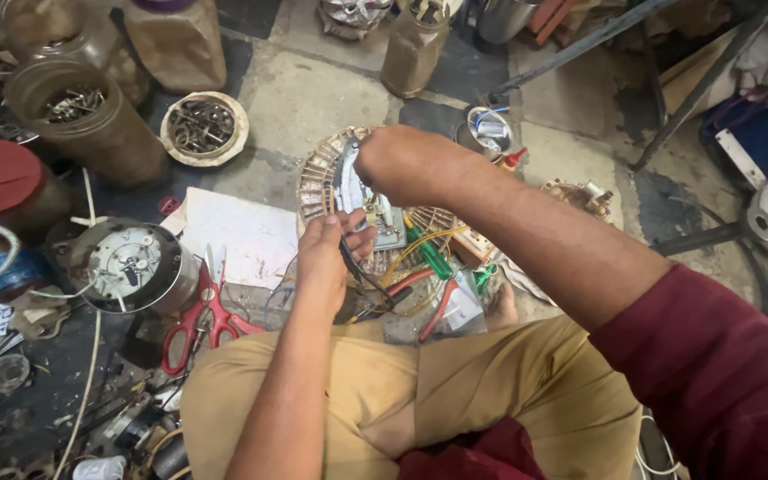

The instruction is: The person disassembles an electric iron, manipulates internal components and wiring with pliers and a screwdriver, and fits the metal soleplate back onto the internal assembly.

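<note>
My right hand (402,162) is closed around the handles of a pair of metal pliers (347,182), which point down at a round slotted fan stator (317,182) on the floor in front of my crossed legs. My left hand (329,249) pinches dark wires (357,271) just below the pliers' jaws. A small grey circuit board (388,227) lies on the stator beside the hands. Red, yellow and black wires (420,284) trail from it toward my lap.
Red-handled scissors (202,320) and a white paper sheet (237,233) lie at left beside a round metal motor housing (131,267). A green-handled screwdriver (428,256) rests near the wires. Brown jars (91,120) and a dish of metal parts (204,127) stand behind. Metal stand legs (686,98) rise at right.
</note>
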